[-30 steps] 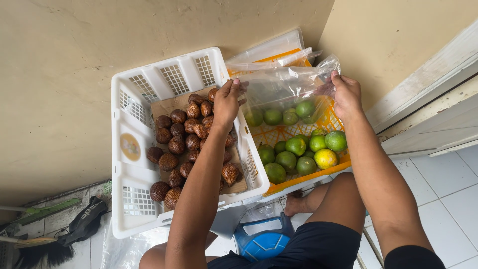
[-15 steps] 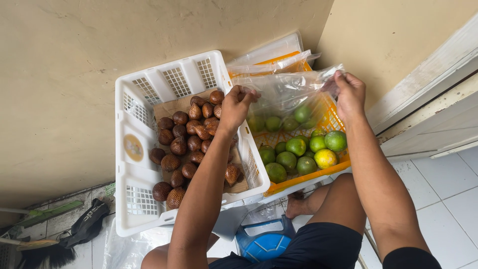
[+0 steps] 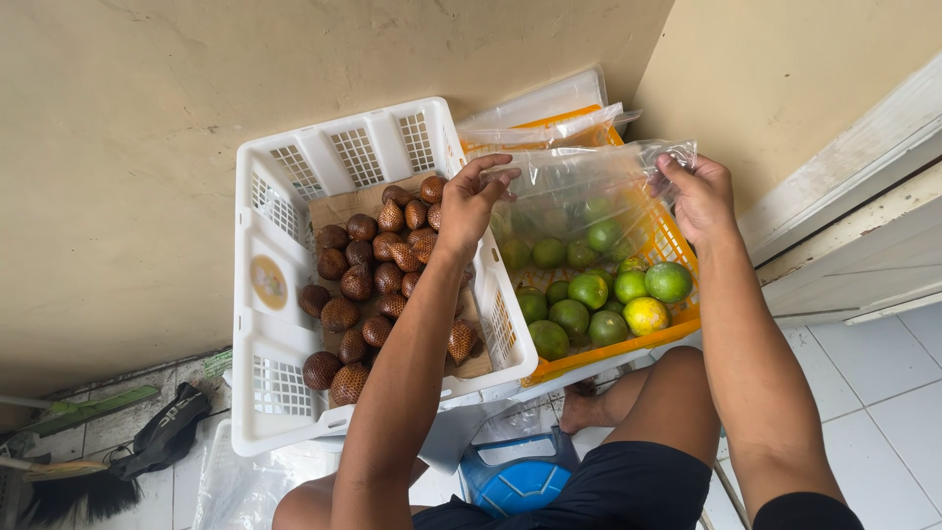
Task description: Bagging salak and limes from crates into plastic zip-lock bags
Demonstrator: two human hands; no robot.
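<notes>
My left hand (image 3: 472, 202) and my right hand (image 3: 701, 196) hold a clear plastic bag (image 3: 586, 186) stretched between them, above the orange crate (image 3: 655, 236). Several green citrus fruits (image 3: 590, 291) and one yellowish one (image 3: 646, 315) lie in that crate. Under my left forearm stands a white plastic crate (image 3: 286, 294) with several brown scaly snake fruits (image 3: 358, 283) on a cardboard liner. Some green fruit shows through the bag; whether it lies inside the bag I cannot tell.
More clear bags (image 3: 549, 123) lie on the orange crate's far rim against the beige wall. A blue scale (image 3: 518, 476) sits on the tiled floor between my knees. A broom and black cloth (image 3: 118, 456) lie at the lower left. A door frame (image 3: 844, 236) is at right.
Both hands have shifted slightly nearer with the bag still stretched between them; my left hand's fingers have spread at the bag's edge. The crates and fruit have not moved.
</notes>
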